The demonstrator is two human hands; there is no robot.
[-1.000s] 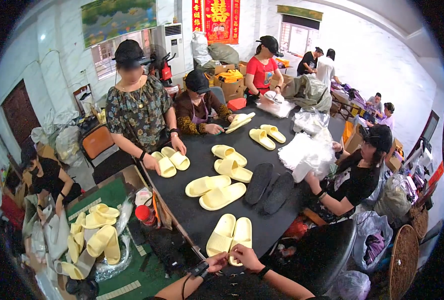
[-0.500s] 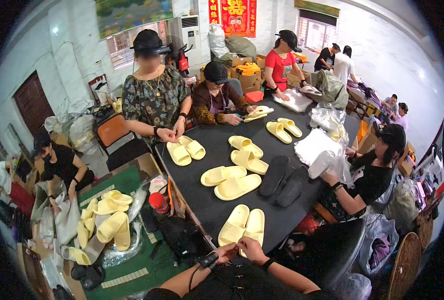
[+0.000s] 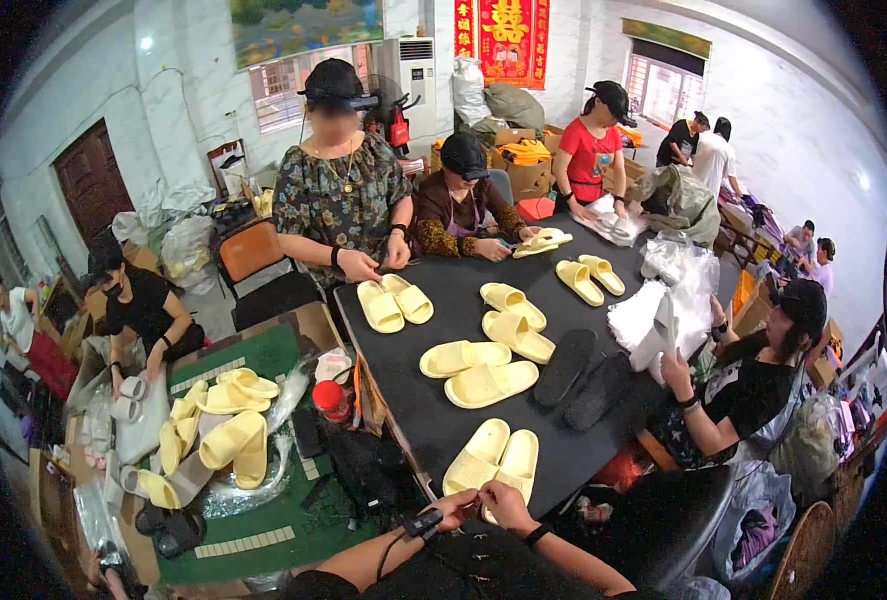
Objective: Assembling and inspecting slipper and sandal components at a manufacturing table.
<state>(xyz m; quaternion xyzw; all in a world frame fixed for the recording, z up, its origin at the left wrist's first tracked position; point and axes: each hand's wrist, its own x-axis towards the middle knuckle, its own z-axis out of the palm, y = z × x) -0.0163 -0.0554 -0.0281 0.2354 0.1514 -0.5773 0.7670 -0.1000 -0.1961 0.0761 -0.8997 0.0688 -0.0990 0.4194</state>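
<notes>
My left hand and my right hand meet at the near edge of the black table. Both are closed, with fingertips pinched together; whatever they hold is too small to make out. Just beyond them lies a pair of pale yellow slide slippers, the left slipper and the right slipper, the latter partly covered by my right hand. Farther up the table rest another yellow pair and a pair of black insole-shaped pieces. More yellow slippers lie behind these.
Left of me, a green-topped table bears a heap of yellow slippers and a red-lidded jar. Co-workers stand or sit around the black table. One at the right handles white bags. A black chair back is at my right.
The view has shifted, so the scene sits farther right and slightly lower. My hands stay pinched together. The co-worker at right has lifted a white piece; a co-worker across the table has parted their hands.
</notes>
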